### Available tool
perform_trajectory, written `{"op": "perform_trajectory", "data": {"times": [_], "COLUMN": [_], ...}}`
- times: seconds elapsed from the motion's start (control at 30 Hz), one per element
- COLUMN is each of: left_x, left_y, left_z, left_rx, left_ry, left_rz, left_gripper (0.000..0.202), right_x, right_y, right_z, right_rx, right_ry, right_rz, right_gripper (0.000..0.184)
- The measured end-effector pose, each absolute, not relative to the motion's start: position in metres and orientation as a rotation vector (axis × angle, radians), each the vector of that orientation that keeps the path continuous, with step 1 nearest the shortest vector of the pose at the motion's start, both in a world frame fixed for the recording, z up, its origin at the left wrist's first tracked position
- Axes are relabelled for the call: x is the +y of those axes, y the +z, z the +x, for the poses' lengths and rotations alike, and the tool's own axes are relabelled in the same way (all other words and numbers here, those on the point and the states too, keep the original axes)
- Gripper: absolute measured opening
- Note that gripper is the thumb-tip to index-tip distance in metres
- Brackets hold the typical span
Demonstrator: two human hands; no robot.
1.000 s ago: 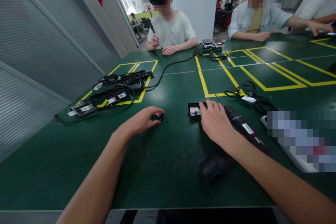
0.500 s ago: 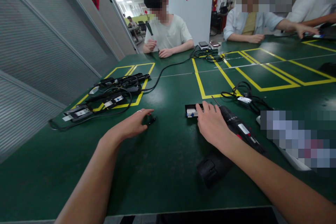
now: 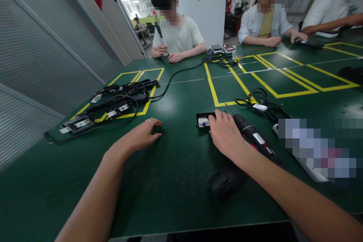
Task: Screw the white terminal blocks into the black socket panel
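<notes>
My left hand [image 3: 144, 134] is on the left, low over the green table, with curved fingers and the thumb apart from them. A small black piece [image 3: 162, 132] shows at the thumb tip, mostly hidden by the hand. My right hand [image 3: 225, 132] is closed over the right side of a shallow black box [image 3: 206, 115] and covers much of it. White and blue items [image 3: 202, 122] show at the box's left end. Right beside this hand lies a black power drill [image 3: 249, 130], its thin bit pointing away and its handle base toward me, partly under my forearm.
Black adapters and cables [image 3: 119, 107] are heaped at the left over yellow tape outlines. A coiled cable [image 3: 259, 100] with a white label lies beyond the drill. On the right is a white-edged, blurred object [image 3: 314, 176]. Co-workers sit across the table [image 3: 181, 94].
The view has shifted slightly. My left hand covers more of the small black piece than before. My right hand stays at the black box. A co-worker's hand at the far right has drawn inward.
</notes>
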State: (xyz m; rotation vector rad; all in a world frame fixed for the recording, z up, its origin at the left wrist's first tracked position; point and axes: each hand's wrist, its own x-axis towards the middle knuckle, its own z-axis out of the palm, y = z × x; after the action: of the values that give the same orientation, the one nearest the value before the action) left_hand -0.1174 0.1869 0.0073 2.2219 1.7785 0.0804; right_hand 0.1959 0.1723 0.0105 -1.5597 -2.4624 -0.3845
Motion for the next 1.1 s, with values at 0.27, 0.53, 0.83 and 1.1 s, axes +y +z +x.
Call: {"op": "perform_trajectory", "data": {"times": [0.27,0.53,0.83,1.1], "left_x": [0.175,0.177,0.186,0.184], "left_y": [0.008,-0.018,-0.025,-0.022], "left_z": [-0.041,0.013,-0.002,0.001], "left_rx": [1.683,1.399,1.359,1.439], "left_ry": [0.613,0.854,0.94,0.871], "left_rz": [2.517,2.541,2.242,2.3], "left_gripper": [0.049,0.067,0.058,0.041], "right_x": [0.175,0.175,0.173,0.17], "right_y": [0.016,0.019,0.018,0.027], "right_z": [0.198,0.194,0.191,0.189], "right_rx": [-2.465,-2.469,-2.4,-2.265], "right_ry": [-0.487,-0.38,-0.2,-0.039], "right_rz": [-1.572,-1.443,-1.285,-1.155], "right_gripper": [0.009,0.014,0.022,0.024]}}
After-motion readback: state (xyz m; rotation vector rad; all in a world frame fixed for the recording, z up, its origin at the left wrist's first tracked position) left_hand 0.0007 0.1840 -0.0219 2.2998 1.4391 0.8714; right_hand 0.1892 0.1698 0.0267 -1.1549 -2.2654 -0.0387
